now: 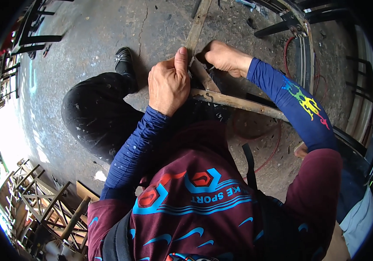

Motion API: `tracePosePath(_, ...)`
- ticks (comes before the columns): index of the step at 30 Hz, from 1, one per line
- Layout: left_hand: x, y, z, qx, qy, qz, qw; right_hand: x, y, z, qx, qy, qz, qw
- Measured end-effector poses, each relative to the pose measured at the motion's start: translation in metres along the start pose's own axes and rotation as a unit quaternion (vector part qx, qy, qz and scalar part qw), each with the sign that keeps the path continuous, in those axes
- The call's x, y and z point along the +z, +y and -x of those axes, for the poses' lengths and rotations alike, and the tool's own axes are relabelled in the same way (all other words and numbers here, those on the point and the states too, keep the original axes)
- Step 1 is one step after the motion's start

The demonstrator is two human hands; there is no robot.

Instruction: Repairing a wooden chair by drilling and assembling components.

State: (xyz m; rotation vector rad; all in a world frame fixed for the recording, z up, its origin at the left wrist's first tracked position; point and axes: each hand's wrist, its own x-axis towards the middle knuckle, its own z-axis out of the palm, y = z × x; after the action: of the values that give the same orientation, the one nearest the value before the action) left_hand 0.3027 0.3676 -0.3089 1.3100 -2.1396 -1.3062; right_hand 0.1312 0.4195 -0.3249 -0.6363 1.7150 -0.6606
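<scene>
My left hand (168,82) is closed around a rusty metal bar (199,22) at the corner of a steel frame, thumb pointing up along it. Just right of it, my right hand (225,58) is curled closed beside the joint; what its fingers hold is too hidden to make out. A short diagonal brace (207,78) runs down from the joint to a crosswise rusty bar (249,104) below my hands. My black-trousered leg and shoe (123,61) are left of the frame.
More steel framework (306,48) stands at right, with a red hose (274,145) on the stained concrete floor (43,108). Another person's hand (300,150) and grey-blue clothing (360,213) show at right. Black frames (38,38) and stacked wooden furniture (51,209) line the left.
</scene>
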Motion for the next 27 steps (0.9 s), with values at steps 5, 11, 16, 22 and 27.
tracePosePath(5,0.001,-0.002,-0.001,-0.011,-0.004,-0.011,1.000,-0.014,0.002,0.015,-0.280,0.087,0.275,0.916)
tracePosePath(11,-0.008,-0.005,-0.011,-0.037,0.003,-0.022,0.999,-0.013,0.011,0.092,-0.509,0.157,0.259,0.806)
tracePosePath(16,-0.005,-0.008,-0.011,-0.016,0.004,-0.017,1.000,-0.014,0.038,0.094,-0.303,0.076,0.071,0.947)
tracePosePath(22,-0.001,-0.010,-0.013,-0.003,0.005,-0.016,1.000,-0.033,0.023,0.071,-0.113,-0.161,-0.054,0.979)
tracePosePath(27,-0.004,-0.002,-0.013,0.000,0.002,-0.019,1.000,-0.021,0.054,-0.010,-0.381,0.091,0.354,0.849)
